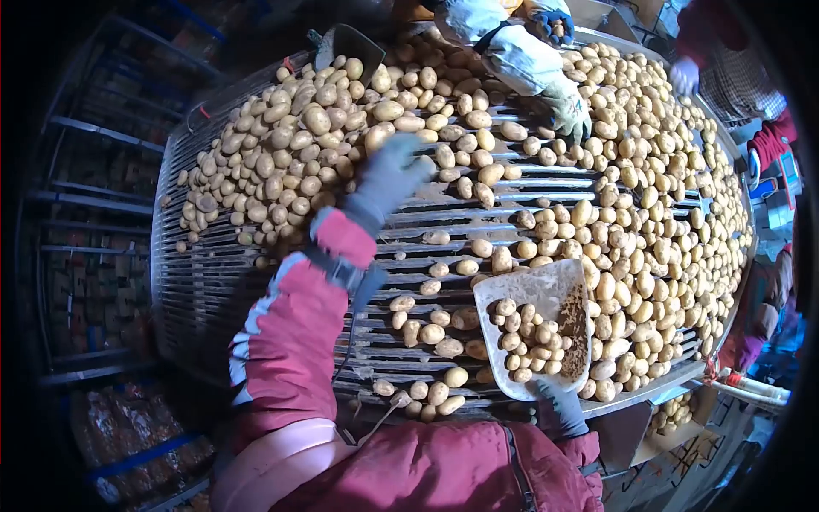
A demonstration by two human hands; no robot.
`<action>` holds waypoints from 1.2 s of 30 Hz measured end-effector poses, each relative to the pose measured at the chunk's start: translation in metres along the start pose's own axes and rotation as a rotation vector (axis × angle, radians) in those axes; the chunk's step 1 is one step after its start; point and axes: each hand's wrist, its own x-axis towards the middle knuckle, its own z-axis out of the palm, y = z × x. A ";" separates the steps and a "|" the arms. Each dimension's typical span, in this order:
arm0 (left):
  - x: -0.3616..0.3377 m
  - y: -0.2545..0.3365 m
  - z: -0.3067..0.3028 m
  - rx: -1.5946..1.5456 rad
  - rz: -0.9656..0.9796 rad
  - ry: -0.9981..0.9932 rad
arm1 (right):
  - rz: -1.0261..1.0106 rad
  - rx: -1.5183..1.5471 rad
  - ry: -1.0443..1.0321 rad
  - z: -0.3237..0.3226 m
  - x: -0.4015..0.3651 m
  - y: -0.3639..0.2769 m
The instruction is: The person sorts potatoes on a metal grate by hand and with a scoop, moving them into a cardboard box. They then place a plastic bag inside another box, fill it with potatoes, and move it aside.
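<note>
My left hand (391, 179), in a grey-green glove, reaches over the slatted table (200, 286), beside a heap of potatoes (294, 141). Motion blurs its fingers, so whether they hold anything is unclear. Close to my body, my gloved right hand (559, 410) is closed at the near end of a pale scoop (533, 286). Several small potatoes (529, 337) and some brown dirt lie inside the scoop. Loose potatoes (437, 392) are scattered over the slats to the scoop's left.
Across the table, a co-worker's gloved hand (570, 111) touches the potatoes. A dark scoop (348, 51) lies at the far edge. Many potatoes (636, 179) cover the right side. Another person's hand (684, 77) is at the far right edge. Metal racks (107, 200) stand left.
</note>
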 end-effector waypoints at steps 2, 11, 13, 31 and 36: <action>0.035 -0.043 -0.059 1.022 0.206 0.211 | -0.086 -0.046 0.043 0.000 0.001 -0.002; -0.036 -0.048 0.017 0.198 -0.113 -0.019 | 0.218 0.447 0.050 0.011 -0.002 0.032; -0.041 -0.059 0.026 0.288 -0.170 -0.092 | 0.067 0.240 0.009 0.008 -0.002 0.035; 0.075 -0.066 -0.050 1.512 0.128 0.249 | 0.026 -0.079 -0.081 -0.006 0.001 0.004; 0.079 -0.072 -0.060 1.577 0.137 0.159 | 0.552 0.846 0.048 0.005 0.006 -0.025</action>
